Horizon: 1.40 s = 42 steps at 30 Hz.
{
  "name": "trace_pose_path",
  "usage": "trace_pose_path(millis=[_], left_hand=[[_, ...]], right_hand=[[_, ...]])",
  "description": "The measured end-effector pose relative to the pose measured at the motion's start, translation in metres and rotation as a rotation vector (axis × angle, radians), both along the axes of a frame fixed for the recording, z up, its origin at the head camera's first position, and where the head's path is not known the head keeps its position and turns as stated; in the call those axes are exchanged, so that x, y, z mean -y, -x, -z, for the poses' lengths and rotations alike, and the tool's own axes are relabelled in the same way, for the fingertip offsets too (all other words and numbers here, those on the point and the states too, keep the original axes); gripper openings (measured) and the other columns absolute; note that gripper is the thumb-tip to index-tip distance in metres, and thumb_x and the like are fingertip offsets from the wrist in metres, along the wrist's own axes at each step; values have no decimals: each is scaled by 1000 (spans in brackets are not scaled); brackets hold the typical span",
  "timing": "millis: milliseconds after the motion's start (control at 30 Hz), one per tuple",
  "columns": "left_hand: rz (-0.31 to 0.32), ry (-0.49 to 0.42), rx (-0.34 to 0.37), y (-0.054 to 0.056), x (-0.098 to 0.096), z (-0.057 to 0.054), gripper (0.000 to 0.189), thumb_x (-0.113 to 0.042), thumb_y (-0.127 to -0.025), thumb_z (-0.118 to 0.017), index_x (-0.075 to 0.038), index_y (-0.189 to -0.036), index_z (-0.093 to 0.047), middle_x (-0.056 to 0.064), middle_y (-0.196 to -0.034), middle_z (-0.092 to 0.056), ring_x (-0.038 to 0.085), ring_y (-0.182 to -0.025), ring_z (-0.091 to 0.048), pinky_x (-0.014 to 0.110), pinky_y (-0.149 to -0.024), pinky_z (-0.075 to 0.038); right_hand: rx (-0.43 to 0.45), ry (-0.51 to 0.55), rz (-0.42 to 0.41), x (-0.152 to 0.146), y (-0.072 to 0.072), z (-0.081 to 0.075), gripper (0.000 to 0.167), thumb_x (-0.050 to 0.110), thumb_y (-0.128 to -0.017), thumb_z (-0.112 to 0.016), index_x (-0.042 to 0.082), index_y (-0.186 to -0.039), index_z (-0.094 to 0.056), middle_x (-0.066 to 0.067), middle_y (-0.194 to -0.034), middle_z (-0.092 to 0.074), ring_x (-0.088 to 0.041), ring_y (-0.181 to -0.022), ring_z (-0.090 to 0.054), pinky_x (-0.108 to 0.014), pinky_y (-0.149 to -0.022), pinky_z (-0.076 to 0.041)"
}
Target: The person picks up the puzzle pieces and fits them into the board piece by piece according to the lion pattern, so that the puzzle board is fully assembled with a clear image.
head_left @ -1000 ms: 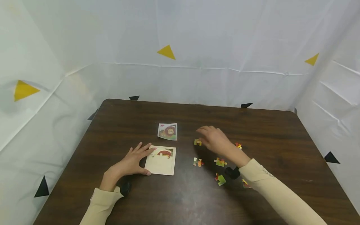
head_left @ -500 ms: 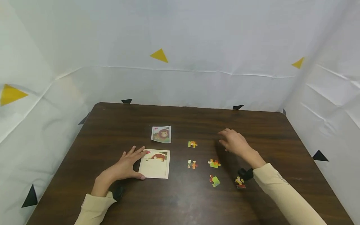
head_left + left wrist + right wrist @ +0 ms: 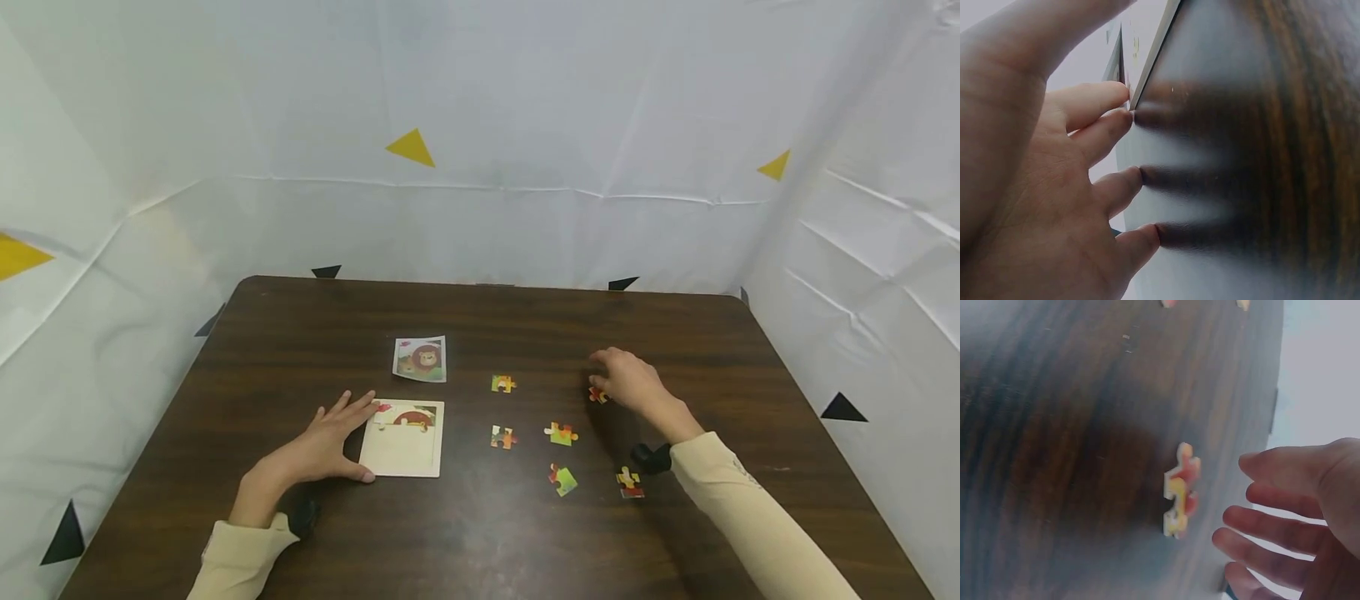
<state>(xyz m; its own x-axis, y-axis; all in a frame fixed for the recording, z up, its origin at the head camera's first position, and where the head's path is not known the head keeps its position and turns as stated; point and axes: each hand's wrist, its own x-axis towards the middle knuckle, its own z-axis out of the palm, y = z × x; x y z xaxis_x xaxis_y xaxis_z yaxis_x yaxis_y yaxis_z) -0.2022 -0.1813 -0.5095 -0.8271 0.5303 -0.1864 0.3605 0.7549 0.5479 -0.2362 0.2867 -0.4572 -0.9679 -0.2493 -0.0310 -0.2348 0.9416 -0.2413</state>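
Since a second ago the right hand (image 3: 633, 383) has moved to the right, away from the yellow piece (image 3: 502, 384) and over to the red-and-yellow piece (image 3: 597, 396), while the left hand (image 3: 311, 452) stays at the board (image 3: 401, 458).

At the left, that hand's thumb and fingers are spread wide, with the thumb at the board's near left corner and the index finger at its far left corner; the left wrist view shows fingertips down on the table (image 3: 465, 537). A strip of fitted puzzle pieces (image 3: 412, 417) runs along the board's far side. Just beyond the board lies a lion card (image 3: 420, 361). Rightward comes the yellow piece, with a white-and-orange piece (image 3: 501, 438) nearer the person. Next are an orange-and-green piece (image 3: 561, 435) and, nearer, a red-and-green piece (image 3: 566, 482). The red-and-yellow piece lies flat beside the right hand, whose fingers are loosely parted and hold nothing. Nearer the person, by the right wrist, is a yellow-and-brown piece (image 3: 629, 482).
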Motion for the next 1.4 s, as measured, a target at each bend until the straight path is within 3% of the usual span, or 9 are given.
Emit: trace_pose_path(millis=[167, 367, 567, 733, 1033, 1267, 1400], left_hand=[[1, -15, 4, -2, 3, 1, 108, -42, -67, -86, -4, -151, -29, 17, -159, -17, 49, -142, -6, 75, -103, -5], [-12, -20, 26, -3, 4, 5, 109, -45, -67, -85, -6, -151, -28, 16, -159, -17, 48, -143, -5, 74, -104, -4], [-12, -11, 23, 1, 1, 8, 109, -45, -68, -85, -7, -152, -27, 14, -159, -17, 46, -144, -5, 72, -106, -4], [-13, -2, 29, 4, -1, 6, 110, -44, -68, -85, -9, -153, -24, 12, -160, -16, 44, -145, -4, 71, -107, -3], [-4, 7, 21, 6, -3, 2, 109, -44, -69, -84, -8, -153, -24, 13, -160, -16, 44, -144, -3, 70, -108, -3], [1, 21, 19, 8, -2, 5, 110, -44, -68, -85, -9, -153, -25, 12, -160, -16, 44, -145, -3, 70, -108, -3], [2, 12, 20, 8, -2, 6, 110, -44, -68, -85, -8, -153, -26, 13, -160, -17, 45, -144, -3, 71, -107, -3]], right_hand=[[-19, -26, -39, 17, 2, 14, 35, 14, -89, -69, 0, -121, -64, -18, -113, -63, -32, -91, -64, -44, -65, -54], [-103, -82, -116, 60, 9, 26, 31, 23, -90, -70, 1, -111, -67, -12, -95, -63, -27, -79, -64, -36, -56, -52], [-105, -149, -160, 106, 11, 24, 53, 49, -90, -62, 0, -109, -66, -13, -95, -61, -27, -76, -61, -38, -56, -52], [-106, -232, -145, 126, 12, 24, 59, 56, -86, -63, 3, -110, -65, -12, -95, -58, -28, -82, -59, -42, -63, -53], [-50, -165, -177, 117, 9, 13, 45, 37, -91, -67, 4, -121, -61, -13, -108, -60, -26, -89, -59, -38, -64, -50], [8, -141, -261, 96, -19, 1, 43, 35, -87, -71, 3, -114, -64, -7, -96, -60, -21, -77, -56, -34, -58, -46], [39, -99, -329, 82, -33, -1, 47, 34, -84, -74, 3, -118, -65, -8, -100, -62, -22, -83, -59, -35, -63, -49]])
